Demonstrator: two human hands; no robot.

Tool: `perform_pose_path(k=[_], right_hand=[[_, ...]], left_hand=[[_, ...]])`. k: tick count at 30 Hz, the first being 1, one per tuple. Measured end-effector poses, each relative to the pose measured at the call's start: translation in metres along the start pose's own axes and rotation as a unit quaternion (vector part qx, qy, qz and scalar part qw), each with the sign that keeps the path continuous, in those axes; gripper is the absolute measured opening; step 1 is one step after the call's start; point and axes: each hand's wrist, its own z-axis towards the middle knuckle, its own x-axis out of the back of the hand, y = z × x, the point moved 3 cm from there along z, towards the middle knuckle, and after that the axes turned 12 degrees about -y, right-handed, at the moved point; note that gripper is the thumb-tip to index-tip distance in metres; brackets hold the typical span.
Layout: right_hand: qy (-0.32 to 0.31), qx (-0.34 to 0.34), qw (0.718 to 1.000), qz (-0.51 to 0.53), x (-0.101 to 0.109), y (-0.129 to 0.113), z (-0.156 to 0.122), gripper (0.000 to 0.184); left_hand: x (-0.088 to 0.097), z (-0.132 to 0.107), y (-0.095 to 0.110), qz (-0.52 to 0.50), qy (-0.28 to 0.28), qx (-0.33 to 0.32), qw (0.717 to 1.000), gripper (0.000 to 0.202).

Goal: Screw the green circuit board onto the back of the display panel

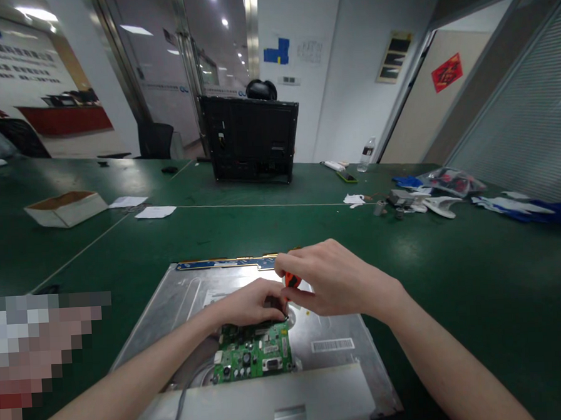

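A silver monitor panel [335, 364] lies back-up on the green table in front of me. A green circuit board [253, 359] sits on its lower middle. My left hand [248, 304] rests on the board's top edge, fingers curled and pinched at a spot near the board's upper right corner. My right hand [333, 279] is closed around an orange-handled screwdriver [291, 278], its tip pointing down toward that same corner. A blue strip board [222, 263] runs along the panel's far edge.
A black monitor back [250, 138] stands upright farther away. An open cardboard box [66, 207] and papers [154, 211] lie at the left. Small parts, a bottle [366, 154] and blue-white gloves [520, 207] lie at the right. A grey cable [182, 397] runs off the panel's near edge.
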Motion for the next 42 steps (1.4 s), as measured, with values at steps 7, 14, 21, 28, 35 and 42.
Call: perform_pose_path(k=[7, 14, 21, 28, 35, 42], right_hand=[[-0.013, 0.004, 1.000, 0.003, -0.0010, -0.0025, 0.0007, 0.007], [-0.013, 0.014, 1.000, -0.002, -0.0021, -0.0043, -0.0006, 0.008], [-0.023, -0.004, 1.000, -0.016, -0.0031, -0.0020, -0.0005, 0.019], [-0.026, 0.004, 1.000, -0.008, -0.0016, -0.0050, -0.0020, 0.016], [-0.022, -0.008, 1.000, -0.018, -0.0032, -0.0023, -0.0010, 0.008], [-0.027, -0.002, 1.000, 0.001, -0.0014, -0.0053, -0.0012, 0.019]], left_hand=[[0.0007, -0.0003, 0.0021, -0.002, -0.011, 0.005, 1.000, 0.009], [0.0008, -0.0008, 0.0014, 0.019, -0.013, 0.013, 1.000, 0.012], [0.0005, -0.0018, -0.0023, 0.043, -0.002, 0.019, 0.999, 0.014], [-0.0028, -0.0012, -0.0066, 0.025, -0.001, 0.022, 0.999, 0.013], [-0.0004, -0.0003, 0.0002, 0.040, -0.004, 0.006, 0.999, 0.014], [-0.0006, 0.0004, 0.0013, 0.017, -0.005, 0.004, 1.000, 0.015]])
